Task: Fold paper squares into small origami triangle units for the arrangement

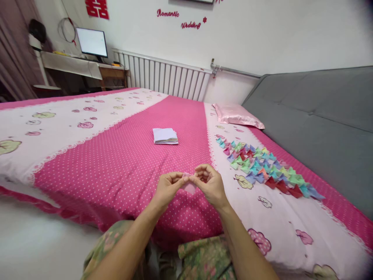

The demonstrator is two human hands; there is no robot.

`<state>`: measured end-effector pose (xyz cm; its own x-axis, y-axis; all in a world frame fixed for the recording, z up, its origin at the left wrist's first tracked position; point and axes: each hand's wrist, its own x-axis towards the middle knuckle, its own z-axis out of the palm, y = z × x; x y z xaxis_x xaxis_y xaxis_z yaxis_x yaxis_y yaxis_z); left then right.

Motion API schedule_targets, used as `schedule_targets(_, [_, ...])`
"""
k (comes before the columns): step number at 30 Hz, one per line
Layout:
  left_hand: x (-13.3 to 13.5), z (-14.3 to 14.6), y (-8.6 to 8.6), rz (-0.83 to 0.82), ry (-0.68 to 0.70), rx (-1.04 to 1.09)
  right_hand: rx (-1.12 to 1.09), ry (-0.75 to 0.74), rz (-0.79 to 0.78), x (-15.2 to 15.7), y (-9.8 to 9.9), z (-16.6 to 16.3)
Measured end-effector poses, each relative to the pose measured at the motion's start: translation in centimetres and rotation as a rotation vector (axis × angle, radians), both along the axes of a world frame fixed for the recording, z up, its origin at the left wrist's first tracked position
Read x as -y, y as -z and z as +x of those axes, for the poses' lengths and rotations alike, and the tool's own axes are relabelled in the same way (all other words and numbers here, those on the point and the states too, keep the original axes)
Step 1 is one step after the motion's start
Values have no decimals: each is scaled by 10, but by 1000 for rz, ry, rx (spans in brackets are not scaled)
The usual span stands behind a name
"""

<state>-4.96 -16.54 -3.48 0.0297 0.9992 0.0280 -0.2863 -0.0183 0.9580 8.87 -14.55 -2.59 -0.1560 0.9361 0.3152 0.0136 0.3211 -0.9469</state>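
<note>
My left hand [169, 186] and my right hand [210, 183] meet above the near edge of the bed, fingers pinched together on a small pink piece of paper [189, 186] held between them. Its shape is partly hidden by my fingers. Farther back on the pink dotted bedspread [122, 163] lies a small stack of paper sheets [165, 136]. To the right, on the white band of the spread, several folded paper shapes [262, 169] in blue, green, pink and red lie in rows.
A pink pillow [237, 114] rests by the grey padded headboard [320, 116] on the right. A white radiator [166, 76] lines the far wall, with a desk and lit monitor [91, 42] at the back left. My knees in flowered fabric [204, 258] are at the bottom.
</note>
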Motion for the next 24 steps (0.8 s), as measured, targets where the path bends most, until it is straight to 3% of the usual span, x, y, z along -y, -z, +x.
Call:
schedule_targets(7, [-1, -3, 1, 24, -66, 59, -56, -35, -37, -1, -1, 2])
schedule_targets(14, [-4, -4, 0, 13, -154, 130, -16, 31, 3, -2, -3, 5])
schedule_targets(24, [1, -4, -5, 38, -61, 55, 34, -3, -23, -2, -3, 5])
